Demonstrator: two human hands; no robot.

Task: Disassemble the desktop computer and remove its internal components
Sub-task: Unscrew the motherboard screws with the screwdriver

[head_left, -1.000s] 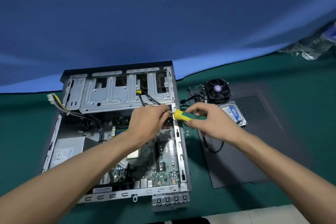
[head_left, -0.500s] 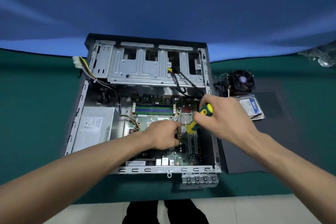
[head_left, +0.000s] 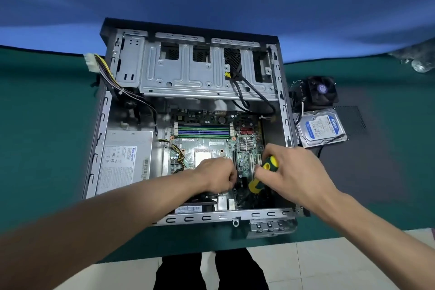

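The open computer case (head_left: 101,125) lies flat on the green table. Inside are the green motherboard (head_left: 211,141), the grey power supply (head_left: 124,160) at the left and a metal drive cage (head_left: 188,70) at the far end. My right hand (head_left: 296,172) grips a yellow and green screwdriver (head_left: 263,176), pointed down at the board's near right part. My left hand (head_left: 219,174) sits with curled fingers on the board just left of the screwdriver's tip. What those fingers hold is hidden.
A black cooler fan (head_left: 320,89) and a hard drive with a blue label (head_left: 320,127) lie on the dark side panel (head_left: 376,172) right of the case. A white connector on coloured wires (head_left: 91,62) hangs over the case's far left corner. The table's near edge (head_left: 306,235) is close.
Both hands moved from the case's right rail near the drive cage down onto the motherboard's near part. The screwdriver swung from lying sideways to pointing down. My head came closer over the case.
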